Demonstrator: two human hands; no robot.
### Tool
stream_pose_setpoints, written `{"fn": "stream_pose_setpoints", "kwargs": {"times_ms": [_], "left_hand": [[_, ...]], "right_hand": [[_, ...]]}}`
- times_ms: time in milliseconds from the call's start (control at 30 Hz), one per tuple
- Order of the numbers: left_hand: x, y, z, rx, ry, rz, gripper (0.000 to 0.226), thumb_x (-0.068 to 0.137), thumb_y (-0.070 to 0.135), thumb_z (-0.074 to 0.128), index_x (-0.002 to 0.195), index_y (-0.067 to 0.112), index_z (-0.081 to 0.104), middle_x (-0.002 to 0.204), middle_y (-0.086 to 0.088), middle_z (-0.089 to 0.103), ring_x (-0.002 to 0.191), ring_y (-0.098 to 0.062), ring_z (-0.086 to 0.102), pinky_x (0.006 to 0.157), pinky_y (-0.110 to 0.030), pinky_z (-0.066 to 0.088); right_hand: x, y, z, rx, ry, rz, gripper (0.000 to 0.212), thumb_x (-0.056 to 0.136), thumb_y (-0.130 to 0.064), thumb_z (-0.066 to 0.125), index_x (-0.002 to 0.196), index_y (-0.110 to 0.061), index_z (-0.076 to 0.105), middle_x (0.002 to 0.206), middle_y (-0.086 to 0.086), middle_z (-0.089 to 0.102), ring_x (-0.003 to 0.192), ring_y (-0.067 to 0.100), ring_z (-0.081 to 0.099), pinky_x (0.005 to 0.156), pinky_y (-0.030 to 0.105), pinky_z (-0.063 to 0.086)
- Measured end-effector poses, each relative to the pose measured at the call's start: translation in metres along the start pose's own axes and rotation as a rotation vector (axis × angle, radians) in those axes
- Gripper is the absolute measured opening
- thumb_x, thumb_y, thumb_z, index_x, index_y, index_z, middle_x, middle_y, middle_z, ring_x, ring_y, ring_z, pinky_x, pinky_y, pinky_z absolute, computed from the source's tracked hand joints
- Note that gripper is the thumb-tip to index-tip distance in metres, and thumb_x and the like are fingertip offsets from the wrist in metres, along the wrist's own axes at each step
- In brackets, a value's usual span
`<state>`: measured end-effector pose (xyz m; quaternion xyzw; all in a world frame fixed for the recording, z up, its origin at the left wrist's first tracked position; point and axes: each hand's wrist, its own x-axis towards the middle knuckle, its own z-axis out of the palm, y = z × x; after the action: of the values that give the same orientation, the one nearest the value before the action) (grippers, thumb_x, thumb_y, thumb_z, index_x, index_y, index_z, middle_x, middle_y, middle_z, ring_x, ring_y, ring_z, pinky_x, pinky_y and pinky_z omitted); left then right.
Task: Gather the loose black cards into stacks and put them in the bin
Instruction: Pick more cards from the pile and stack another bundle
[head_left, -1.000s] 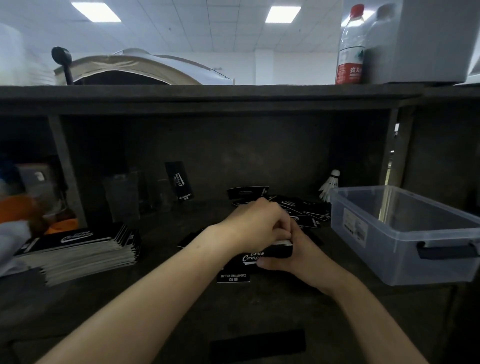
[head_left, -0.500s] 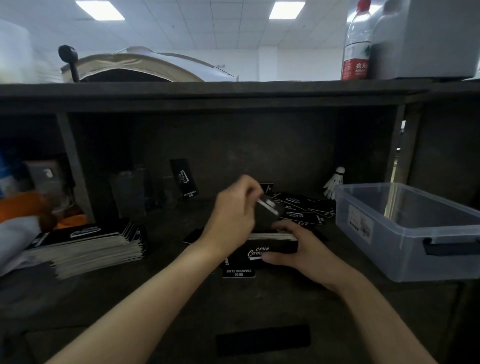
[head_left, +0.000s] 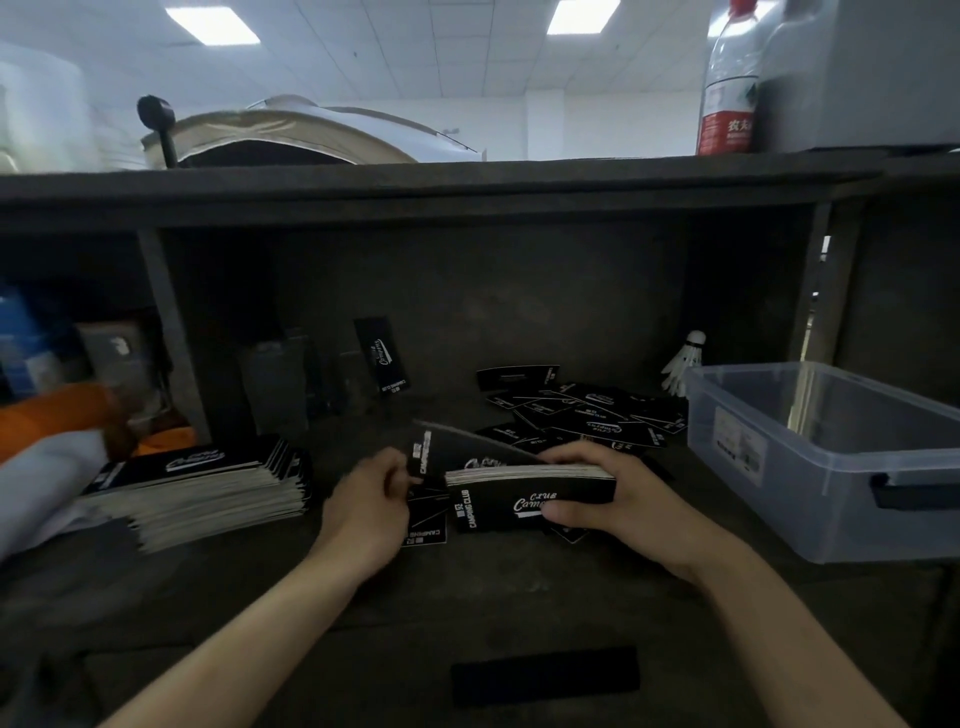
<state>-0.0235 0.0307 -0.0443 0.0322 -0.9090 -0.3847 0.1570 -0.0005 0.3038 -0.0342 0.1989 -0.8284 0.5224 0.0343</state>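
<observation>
My right hand grips a thick stack of black cards on its edge, fingers over the top and thumb on the front. My left hand pinches one black card by its left end, and that card lies slanted onto the top of the stack. Several loose black cards lie scattered behind the stack, and a few more lie under my hands. The clear plastic bin stands at the right with nothing seen inside.
A tall pile of the same black cards sits at the left. One card leans upright against the back wall. A shuttlecock stands behind the bin. The shelf overhead carries a water bottle. Orange and white cloth lies far left.
My left hand lifted a loose card from behind the stack, then dropped to the stack's left end and laid the card onto its top. The right hand kept holding the stack.
</observation>
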Motion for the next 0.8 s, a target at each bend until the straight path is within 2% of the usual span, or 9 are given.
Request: {"fn": "stream_pose_setpoints", "kwargs": {"times_ms": [67,167,233,300,433,500,567,700,800], "left_hand": [[0.001,0.004,-0.009,-0.039,0.094,0.064,0.026,0.103,0.014,0.046,0.111,0.029,0.065,0.116,0.004,0.061,0.112,-0.019,0.057,0.1,-0.038,0.044],[-0.005,0.034,-0.011,-0.576,0.057,0.034,0.033,0.106,0.042,0.038,0.119,0.026,0.064,0.116,0.009,0.066,0.109,-0.009,0.059,0.099,-0.034,0.042],[-0.014,0.055,0.005,-0.685,-0.13,-0.024,0.039,0.107,0.044,0.034,0.109,0.025,0.068,0.113,0.004,0.07,0.105,-0.011,0.063,0.1,-0.035,0.046],[-0.021,0.065,0.021,-0.66,-0.164,-0.102,0.04,0.108,0.033,0.032,0.094,0.023,0.068,0.111,-0.004,0.072,0.103,-0.017,0.066,0.099,-0.036,0.049],[-0.021,0.071,0.019,-0.841,0.019,-0.022,0.047,0.104,0.052,0.033,0.098,0.025,0.071,0.098,0.003,0.076,0.095,-0.013,0.069,0.086,-0.036,0.051],[-0.018,0.07,0.016,-0.677,0.043,0.108,0.039,0.101,0.055,0.043,0.097,0.027,0.069,0.094,0.009,0.073,0.095,-0.007,0.066,0.086,-0.028,0.047],[-0.012,0.065,0.025,-0.481,0.033,0.107,0.015,0.099,0.032,0.058,0.093,0.026,0.07,0.094,0.01,0.071,0.096,-0.007,0.065,0.089,-0.028,0.05],[-0.005,0.059,0.037,-0.529,-0.148,-0.035,0.023,0.096,0.004,0.053,0.097,0.024,0.066,0.104,0.0,0.071,0.104,-0.015,0.066,0.101,-0.04,0.052],[0.012,0.063,0.028,-0.498,-0.156,0.055,0.014,0.1,0.018,0.056,0.102,0.024,0.068,0.11,0.002,0.07,0.11,-0.016,0.064,0.101,-0.033,0.048]], "right_hand": [[0.0,0.0,0.0,0.003,0.007,0.013,0.034,0.083,-0.023,0.082,0.114,-0.028,0.069,0.11,-0.011,0.073,0.101,0.004,0.069,0.082,0.016,0.054],[-0.001,-0.002,0.0,0.007,0.008,0.012,0.028,0.083,-0.023,0.081,0.108,-0.024,0.068,0.105,-0.007,0.075,0.097,0.008,0.071,0.081,0.017,0.056],[-0.002,-0.003,0.001,0.011,-0.021,0.005,0.026,0.085,-0.021,0.08,0.104,-0.031,0.065,0.099,-0.025,0.074,0.095,-0.005,0.069,0.081,0.012,0.054],[-0.004,-0.006,0.001,0.035,-0.035,0.005,0.032,0.086,-0.018,0.079,0.106,-0.037,0.062,0.096,-0.038,0.069,0.096,-0.017,0.064,0.078,0.003,0.048],[-0.002,-0.005,0.002,0.034,-0.008,-0.027,0.028,0.084,-0.022,0.081,0.11,-0.023,0.07,0.106,-0.01,0.075,0.099,0.004,0.071,0.08,0.014,0.053],[-0.002,-0.005,0.003,0.018,-0.012,-0.02,0.026,0.085,-0.024,0.081,0.109,-0.023,0.07,0.105,-0.007,0.075,0.098,0.006,0.071,0.081,0.016,0.053],[-0.001,-0.005,0.002,-0.005,-0.013,-0.025,0.031,0.083,-0.025,0.083,0.11,-0.026,0.069,0.108,-0.011,0.074,0.099,0.003,0.07,0.083,0.015,0.053],[0.002,-0.002,0.003,-0.019,0.039,-0.007,0.057,0.076,-0.028,0.088,0.123,-0.037,0.059,0.114,-0.018,0.071,0.105,-0.004,0.067,0.089,0.015,0.051],[0.001,-0.001,0.003,-0.015,0.028,-0.055,0.029,0.082,-0.024,0.084,0.106,-0.029,0.07,0.1,-0.008,0.073,0.093,0.004,0.07,0.08,0.017,0.053]]}}
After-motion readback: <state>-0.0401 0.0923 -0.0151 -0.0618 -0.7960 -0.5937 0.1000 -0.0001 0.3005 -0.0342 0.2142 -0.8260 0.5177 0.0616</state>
